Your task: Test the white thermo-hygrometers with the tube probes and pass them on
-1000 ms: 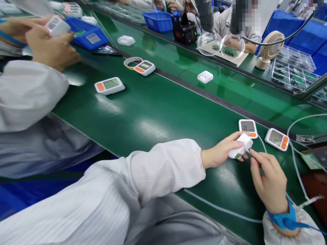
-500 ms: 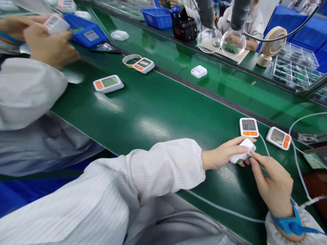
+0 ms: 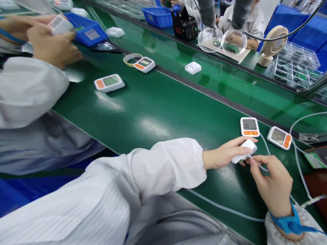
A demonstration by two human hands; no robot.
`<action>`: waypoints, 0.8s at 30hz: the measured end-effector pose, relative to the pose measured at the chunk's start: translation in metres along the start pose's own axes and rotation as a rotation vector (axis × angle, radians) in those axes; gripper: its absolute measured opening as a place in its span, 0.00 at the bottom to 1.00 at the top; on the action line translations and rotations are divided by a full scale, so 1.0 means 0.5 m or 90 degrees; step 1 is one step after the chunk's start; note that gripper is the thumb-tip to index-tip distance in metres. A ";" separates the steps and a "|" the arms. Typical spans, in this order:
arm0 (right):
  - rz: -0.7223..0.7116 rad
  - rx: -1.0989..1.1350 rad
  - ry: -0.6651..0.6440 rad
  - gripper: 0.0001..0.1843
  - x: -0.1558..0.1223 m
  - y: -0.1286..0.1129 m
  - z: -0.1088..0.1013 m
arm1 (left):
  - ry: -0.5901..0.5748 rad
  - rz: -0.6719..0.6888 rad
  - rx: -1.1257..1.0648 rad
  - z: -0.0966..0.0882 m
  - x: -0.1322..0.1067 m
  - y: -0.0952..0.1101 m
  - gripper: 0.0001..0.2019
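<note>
Green conveyor belt (image 3: 158,112) runs across an assembly line, with a second belt beyond a dark divider. Your left hand (image 3: 224,154) is wrapped around a small white device (image 3: 244,155), fingers curled over its top, holding it just off the belt's near edge. Your right hand (image 3: 272,185) is up against it, thumb and forefinger pinched on a thin white tube (image 3: 258,165) right at the device's end; whether the tube is seated in the device, I can't tell. A blue wrist strap (image 3: 287,221) circles your right wrist.

Just beyond your hands sit two monitors with screens and orange buttons, one (image 3: 249,126) with digits lit, the other (image 3: 279,137) beside it to the right. Further up the belt lie two more monitors (image 3: 109,83) (image 3: 144,64) next to a tape roll (image 3: 131,58). At the left, a co-worker's hands (image 3: 51,44) hold another unit near a blue bin (image 3: 89,30). A white unit (image 3: 193,67) rides the far belt.
</note>
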State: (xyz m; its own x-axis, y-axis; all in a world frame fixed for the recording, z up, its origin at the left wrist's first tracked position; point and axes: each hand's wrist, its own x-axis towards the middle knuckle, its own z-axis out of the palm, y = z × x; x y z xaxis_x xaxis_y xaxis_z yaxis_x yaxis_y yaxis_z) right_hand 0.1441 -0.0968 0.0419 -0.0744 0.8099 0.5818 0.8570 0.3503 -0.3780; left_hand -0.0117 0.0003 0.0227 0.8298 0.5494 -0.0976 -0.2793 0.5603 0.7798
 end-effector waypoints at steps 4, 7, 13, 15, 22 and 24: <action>0.025 0.000 -0.006 0.11 0.001 -0.003 -0.002 | 0.001 0.001 0.008 0.000 -0.001 0.001 0.33; 0.026 0.017 -0.017 0.11 0.001 -0.003 -0.002 | -0.002 0.005 0.011 -0.002 0.000 0.000 0.32; 0.020 0.046 -0.008 0.08 0.001 -0.005 -0.003 | -0.010 0.000 0.009 -0.002 0.000 -0.002 0.33; 0.020 0.039 -0.003 0.08 0.001 -0.005 -0.003 | -0.008 -0.004 0.009 -0.001 -0.001 -0.002 0.34; 0.026 0.029 -0.014 0.08 0.000 -0.001 -0.001 | -0.008 0.000 0.010 -0.003 0.002 -0.004 0.35; 0.027 0.037 -0.013 0.08 0.001 -0.002 -0.002 | -0.010 0.000 0.009 -0.003 0.003 -0.004 0.35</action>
State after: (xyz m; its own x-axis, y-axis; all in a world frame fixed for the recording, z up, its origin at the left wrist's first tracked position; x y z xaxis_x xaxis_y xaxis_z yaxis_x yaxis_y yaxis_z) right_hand 0.1436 -0.0971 0.0430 -0.0503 0.8339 0.5496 0.8284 0.3422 -0.4435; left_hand -0.0109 0.0011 0.0201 0.8373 0.5397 -0.0878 -0.2724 0.5510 0.7888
